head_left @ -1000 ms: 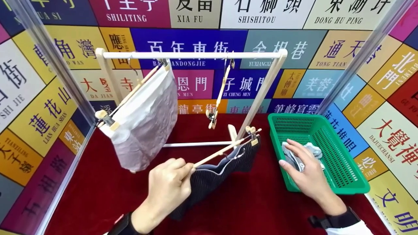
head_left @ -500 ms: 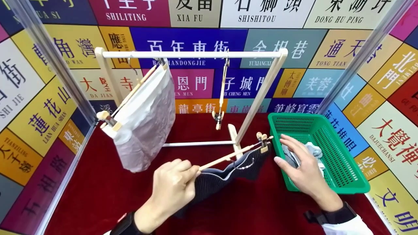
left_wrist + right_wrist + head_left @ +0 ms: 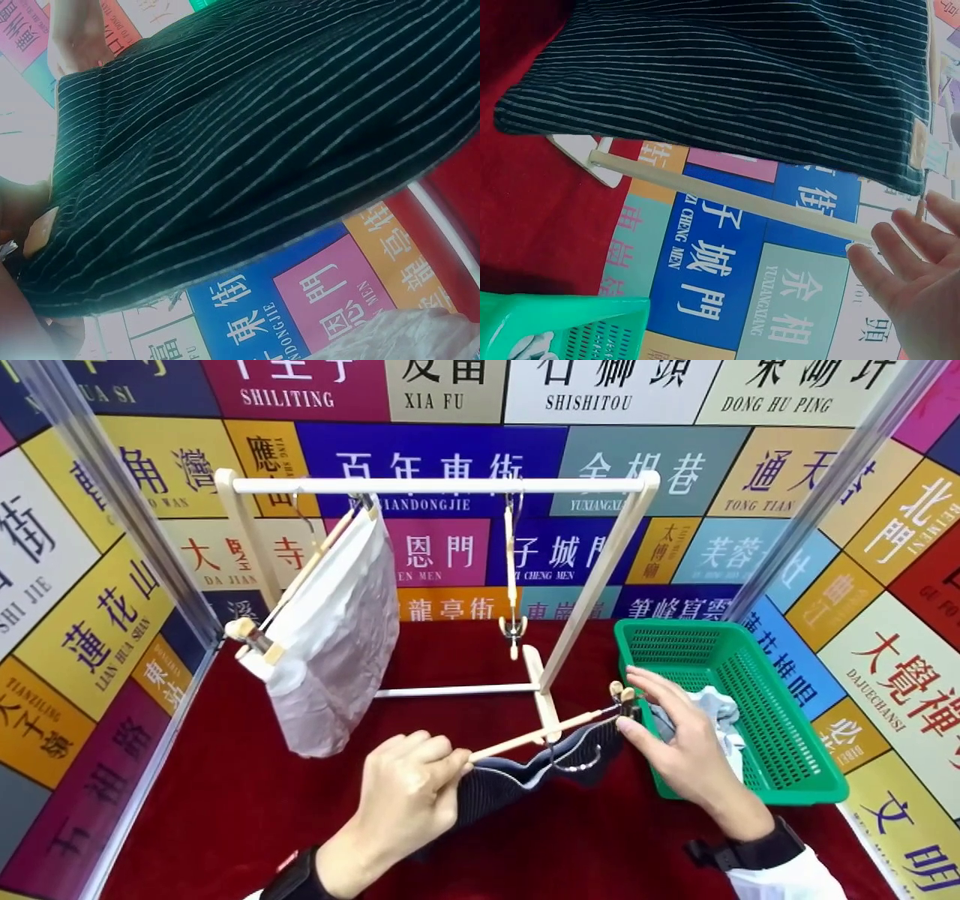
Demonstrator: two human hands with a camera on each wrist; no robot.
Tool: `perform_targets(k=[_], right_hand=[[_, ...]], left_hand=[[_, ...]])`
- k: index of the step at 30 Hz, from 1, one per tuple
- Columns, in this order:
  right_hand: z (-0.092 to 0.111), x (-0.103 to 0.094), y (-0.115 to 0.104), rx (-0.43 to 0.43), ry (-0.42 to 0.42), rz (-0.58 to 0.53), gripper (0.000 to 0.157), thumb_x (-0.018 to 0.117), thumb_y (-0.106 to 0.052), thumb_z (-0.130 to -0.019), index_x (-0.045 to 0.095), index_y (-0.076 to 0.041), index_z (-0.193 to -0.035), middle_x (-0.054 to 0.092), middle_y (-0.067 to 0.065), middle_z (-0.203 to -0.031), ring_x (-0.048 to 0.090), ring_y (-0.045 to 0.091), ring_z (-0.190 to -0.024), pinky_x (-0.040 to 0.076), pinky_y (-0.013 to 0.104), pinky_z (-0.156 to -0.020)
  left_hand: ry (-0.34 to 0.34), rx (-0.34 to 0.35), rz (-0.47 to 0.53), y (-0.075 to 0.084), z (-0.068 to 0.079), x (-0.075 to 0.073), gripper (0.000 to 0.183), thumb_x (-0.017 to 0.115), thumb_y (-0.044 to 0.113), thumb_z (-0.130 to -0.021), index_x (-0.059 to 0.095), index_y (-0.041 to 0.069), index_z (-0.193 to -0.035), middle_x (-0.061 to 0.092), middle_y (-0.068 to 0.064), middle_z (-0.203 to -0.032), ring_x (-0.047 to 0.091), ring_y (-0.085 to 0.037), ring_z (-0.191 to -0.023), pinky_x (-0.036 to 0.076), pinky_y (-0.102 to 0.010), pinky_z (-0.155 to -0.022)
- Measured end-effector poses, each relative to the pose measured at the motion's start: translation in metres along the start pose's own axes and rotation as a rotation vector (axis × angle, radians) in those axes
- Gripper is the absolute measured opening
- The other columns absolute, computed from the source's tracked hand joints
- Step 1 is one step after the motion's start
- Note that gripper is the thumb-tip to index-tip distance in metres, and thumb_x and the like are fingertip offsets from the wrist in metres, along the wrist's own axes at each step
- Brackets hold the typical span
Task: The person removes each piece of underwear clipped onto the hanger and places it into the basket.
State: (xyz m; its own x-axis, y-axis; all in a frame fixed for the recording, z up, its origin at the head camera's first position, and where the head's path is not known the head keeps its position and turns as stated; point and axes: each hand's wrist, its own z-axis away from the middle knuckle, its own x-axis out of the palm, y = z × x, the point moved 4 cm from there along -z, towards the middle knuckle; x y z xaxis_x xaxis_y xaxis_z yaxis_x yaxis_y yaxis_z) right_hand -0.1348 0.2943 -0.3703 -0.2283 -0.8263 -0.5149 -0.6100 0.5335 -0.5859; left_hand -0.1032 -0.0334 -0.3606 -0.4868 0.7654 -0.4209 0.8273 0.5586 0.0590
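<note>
My left hand point(image 3: 409, 784) grips one end of a wooden clip hanger point(image 3: 536, 735), its fingers curled over the clip there. From the hanger droops a dark, white-striped cloth garment point(image 3: 727, 82), which also fills much of the left wrist view. The metal hook point(image 3: 577, 769) lies tipped toward me. At the hanger's other end, a clip point(image 3: 627, 703) pinches the garment's corner. My right hand point(image 3: 690, 742) is right at that clip, thumb and fingers spread around it; in the right wrist view its fingers look extended.
A small white-and-wood drying rack point(image 3: 442, 486) stands behind the hands. A pale garment point(image 3: 330, 637) hangs from its left part, and a bare clip hanger point(image 3: 511, 562) near the middle. At right, a green basket point(image 3: 814, 712) holds light grey cloth point(image 3: 720, 712).
The left hand has shifted right and slightly toward me, carrying the hanger and striped garment. My right hand has moved left from over the basket to the hanger's clip. The bare hanger has swung.
</note>
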Motion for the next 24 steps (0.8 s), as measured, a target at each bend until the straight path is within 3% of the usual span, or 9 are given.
perform_targets(k=[7, 13, 17, 20, 24], right_hand=[[-0.0001, 0.0026, -0.0018, 0.002, -0.013, 0.006, 0.057, 0.074, 0.009, -0.088, 0.063, -0.004, -0.143, 0.066, 0.012, -0.138, 0.058, 0.011, -0.124, 0.041, 0.018, -0.105], [0.0003, 0.0026, -0.0040, 0.018, -0.015, -0.030, 0.047, 0.065, 0.014, -0.093, 0.065, -0.001, -0.138, 0.071, 0.015, -0.127, 0.061, 0.007, -0.116, 0.044, 0.016, -0.102], [0.0013, 0.0015, -0.0045, 0.045, -0.023, -0.064, 0.039, 0.057, 0.014, -0.098, 0.067, 0.001, -0.133, 0.073, 0.016, -0.121, 0.064, 0.006, -0.114, 0.052, 0.016, -0.089], [0.0024, 0.0011, -0.0044, 0.060, -0.033, -0.083, 0.035, 0.054, 0.013, -0.100, 0.069, 0.002, -0.129, 0.073, 0.014, -0.115, 0.066, 0.007, -0.106, 0.057, 0.017, -0.074], [0.0044, 0.0015, -0.0035, 0.089, -0.044, -0.106, 0.031, 0.053, 0.013, -0.100, 0.069, 0.003, -0.124, 0.073, 0.007, -0.108, 0.066, 0.010, -0.093, 0.059, 0.022, -0.066]], left_hand=[[-0.004, 0.026, 0.012, 0.0031, -0.0004, 0.0030, 0.009, 0.073, 0.008, -0.083, 0.076, 0.012, -0.075, 0.047, 0.006, -0.062, 0.042, -0.015, -0.051, 0.031, -0.029, -0.046], [-0.001, 0.049, 0.028, 0.0032, -0.0003, 0.0044, 0.017, 0.070, 0.009, -0.090, 0.073, 0.012, -0.074, 0.043, 0.005, -0.061, 0.039, -0.015, -0.051, 0.028, -0.029, -0.046], [-0.009, 0.043, 0.039, 0.0022, 0.0001, 0.0053, 0.029, 0.063, 0.014, -0.100, 0.071, 0.012, -0.073, 0.043, 0.005, -0.061, 0.039, -0.015, -0.051, 0.029, -0.028, -0.047], [-0.015, 0.039, 0.046, 0.0006, 0.0007, 0.0062, 0.031, 0.061, 0.015, -0.102, 0.070, 0.013, -0.072, 0.043, 0.004, -0.062, 0.040, -0.015, -0.052, 0.030, -0.028, -0.047], [-0.024, 0.033, 0.066, -0.0018, 0.0024, 0.0083, 0.031, 0.061, 0.016, -0.102, 0.072, 0.013, -0.074, 0.046, 0.005, -0.062, 0.042, -0.015, -0.053, 0.032, -0.028, -0.047]])
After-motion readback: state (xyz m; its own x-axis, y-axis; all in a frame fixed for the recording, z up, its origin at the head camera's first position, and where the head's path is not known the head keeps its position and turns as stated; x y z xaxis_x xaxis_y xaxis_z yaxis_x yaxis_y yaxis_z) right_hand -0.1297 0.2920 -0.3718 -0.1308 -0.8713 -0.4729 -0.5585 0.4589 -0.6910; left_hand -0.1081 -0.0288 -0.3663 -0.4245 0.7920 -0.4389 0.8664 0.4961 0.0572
